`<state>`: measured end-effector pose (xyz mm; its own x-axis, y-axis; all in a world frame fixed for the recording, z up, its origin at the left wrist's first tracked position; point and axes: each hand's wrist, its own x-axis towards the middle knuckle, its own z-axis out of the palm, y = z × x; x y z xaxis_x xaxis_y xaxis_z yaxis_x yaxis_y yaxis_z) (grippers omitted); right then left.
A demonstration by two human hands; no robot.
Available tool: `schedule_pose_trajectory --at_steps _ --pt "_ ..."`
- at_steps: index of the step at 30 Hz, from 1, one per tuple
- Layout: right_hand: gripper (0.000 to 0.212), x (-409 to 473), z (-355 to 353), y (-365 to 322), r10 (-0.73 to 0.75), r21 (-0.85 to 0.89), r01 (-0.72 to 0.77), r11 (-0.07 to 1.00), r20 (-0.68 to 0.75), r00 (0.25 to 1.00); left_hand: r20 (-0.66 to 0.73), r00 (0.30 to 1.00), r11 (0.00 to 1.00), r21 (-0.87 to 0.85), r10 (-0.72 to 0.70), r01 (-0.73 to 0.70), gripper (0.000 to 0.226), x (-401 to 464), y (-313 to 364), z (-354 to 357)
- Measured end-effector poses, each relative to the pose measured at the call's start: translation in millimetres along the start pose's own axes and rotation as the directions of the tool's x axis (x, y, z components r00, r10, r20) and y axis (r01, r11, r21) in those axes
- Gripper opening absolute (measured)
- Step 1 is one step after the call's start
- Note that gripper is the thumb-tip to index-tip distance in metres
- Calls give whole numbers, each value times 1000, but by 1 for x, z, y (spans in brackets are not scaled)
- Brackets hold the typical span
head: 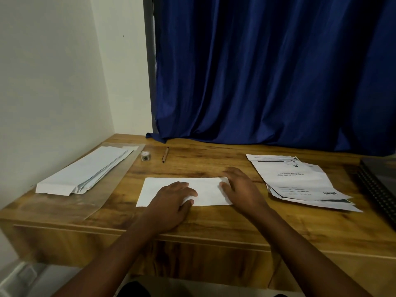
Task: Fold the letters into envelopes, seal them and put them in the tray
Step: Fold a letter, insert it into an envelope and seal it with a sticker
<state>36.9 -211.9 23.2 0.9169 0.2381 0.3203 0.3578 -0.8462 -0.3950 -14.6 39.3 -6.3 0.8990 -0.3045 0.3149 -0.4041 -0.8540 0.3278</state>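
Both hands lie flat and unclenched on the envelope (184, 190) near the desk's (214, 217) front edge, left hand (174, 200) pinning it, right hand (240, 187) likely pressing its end flap sealed.

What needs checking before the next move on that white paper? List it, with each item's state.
1. White paper lies flat on the desk: ok.
2. Left hand presses the paper with straight fingers: ok.
3. Right hand rests at the paper's right end: ok.
4. Whether the paper is a folded letter or an envelope, and whether it is sealed: cannot tell.
5. Stack of printed letters lies within reach on the right: ok.
6. Envelope pile lies on a clear sheet on the left; whether that is the tray: cannot tell.
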Motion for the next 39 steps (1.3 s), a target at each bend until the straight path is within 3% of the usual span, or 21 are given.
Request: schedule_pose_trajectory --at_steps 4,8,11,16,19,21,24,26,28,31,34,37,39 --pt "84 5 14 -8 5 -186 64 980 350 937 68 997 1000 8 -24 23 36 2 -1 2" --pt "89 8 20 -5 32 -195 50 979 398 917 76 996 999 21 -38 36 36 2 0 1" --pt "86 13 14 -7 32 -53 -14 998 362 932 69 997 999 8 -39 39 36 1 0 -1" --pt "57 41 5 -6 105 289 -143 947 144 984 41 999 999 -40 -26 28 37 0 -3 -1" --pt "43 54 14 3 106 297 -134 945 108 988 25 999 990 -135 -30 33 35 2 -6 -7" --pt "39 56 24 11 73 219 -88 972 78 994 17 996 948 -306 -87 88 32 8 -8 -19" --pt "40 58 31 17 13 121 -22 992 75 997 -166 946 841 -518 -280 158 43 29 -26 -51" --pt "39 60 31 19 6 125 -16 992 81 997 -296 874 856 -468 -385 219 51 47 -49 -75" --pt "36 62 32 23 18 187 -30 982 63 998 -315 821 861 -354 -477 365 62 63 -78 -94" --pt "34 67 34 28 46 231 -57 971 50 998 -199 786 809 -218 -585 546 84 84 -117 -101" --pt "35 73 36 30 63 224 -71 972 45 997 -88 776 780 -121 -624 614 95 99 -135 -93" --pt "34 76 39 35 72 244 -83 966 53 996 -58 753 754 -4 -655 656 87 110 -143 -80" --pt "31 78 40 38 74 260 -86 962 53 996 -75 736 739 -13 -672 673 79 116 -146 -74"
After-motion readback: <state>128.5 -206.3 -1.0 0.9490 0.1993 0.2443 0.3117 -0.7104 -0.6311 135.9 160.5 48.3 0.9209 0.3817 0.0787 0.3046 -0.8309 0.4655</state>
